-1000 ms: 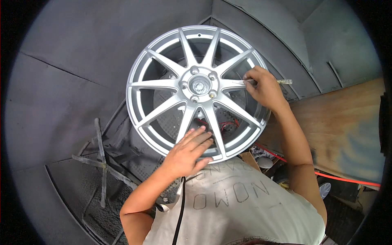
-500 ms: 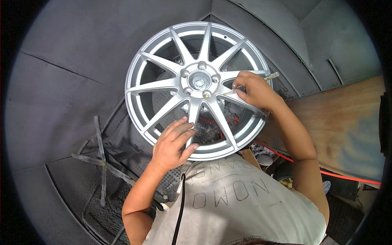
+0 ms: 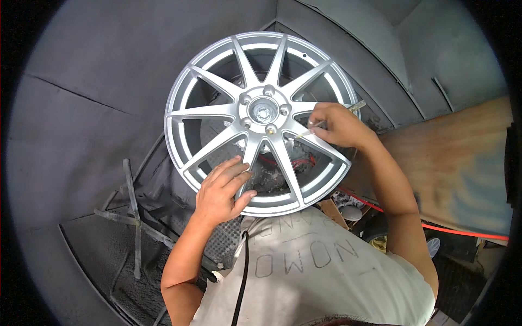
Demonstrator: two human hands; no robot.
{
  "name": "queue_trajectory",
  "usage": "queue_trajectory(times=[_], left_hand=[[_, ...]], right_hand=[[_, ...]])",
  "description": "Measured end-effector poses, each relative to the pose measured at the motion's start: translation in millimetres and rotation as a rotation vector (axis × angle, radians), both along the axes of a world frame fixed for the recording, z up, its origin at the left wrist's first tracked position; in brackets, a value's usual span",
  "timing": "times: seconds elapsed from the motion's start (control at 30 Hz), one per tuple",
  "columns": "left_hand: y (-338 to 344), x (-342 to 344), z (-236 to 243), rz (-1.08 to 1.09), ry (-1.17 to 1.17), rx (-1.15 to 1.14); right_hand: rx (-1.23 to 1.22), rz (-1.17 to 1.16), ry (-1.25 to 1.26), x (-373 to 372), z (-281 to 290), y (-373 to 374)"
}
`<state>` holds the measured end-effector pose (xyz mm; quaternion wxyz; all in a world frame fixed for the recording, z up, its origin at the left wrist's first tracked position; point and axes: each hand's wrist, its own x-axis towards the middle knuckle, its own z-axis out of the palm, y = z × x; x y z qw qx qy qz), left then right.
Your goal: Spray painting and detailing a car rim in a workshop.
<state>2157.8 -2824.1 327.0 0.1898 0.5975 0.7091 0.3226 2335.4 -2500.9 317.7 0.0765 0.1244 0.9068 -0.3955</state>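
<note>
A silver multi-spoke wheel rim (image 3: 287, 176) lies face up before me, with a round centre bore and bolt holes around it. My left hand (image 3: 223, 187) rests on its near left part, fingers outstretched over a spoke and the outer lip. Over the right-hand spokes, my right hand (image 3: 340, 125) pinches a thin pen-like tool (image 3: 356, 106) with a pale handle. The tool's narrow tip slants down to the left, near the inner end of a spoke. Whether the tip touches the metal I cannot tell.
Dark grey panels (image 3: 81, 125) surround the wheel at the left and back. A dusty crossed-bar stand (image 3: 136, 217) is at lower left. A brown board (image 3: 462, 163) and a red hose (image 3: 462, 234) lie to the right. My pale apron (image 3: 304, 288) is close to the rim.
The wheel has turned slightly clockwise. My left hand has moved a little left with it. The tool remains in my right hand, its tip now slightly lower over the spokes.
</note>
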Motion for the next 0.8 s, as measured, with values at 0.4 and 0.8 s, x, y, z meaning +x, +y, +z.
queue_trajectory(times=[0.4,0.8], left_hand=[[1.2,-2.9,9.6,0.193,0.103,-0.009],[66.0,124.0,11.7,0.333,0.078,-0.078]], right_hand=[[0.111,0.171,0.11,-53.8,-25.0,65.9],[-0.075,0.437,0.119,-64.1,-46.8,88.9]])
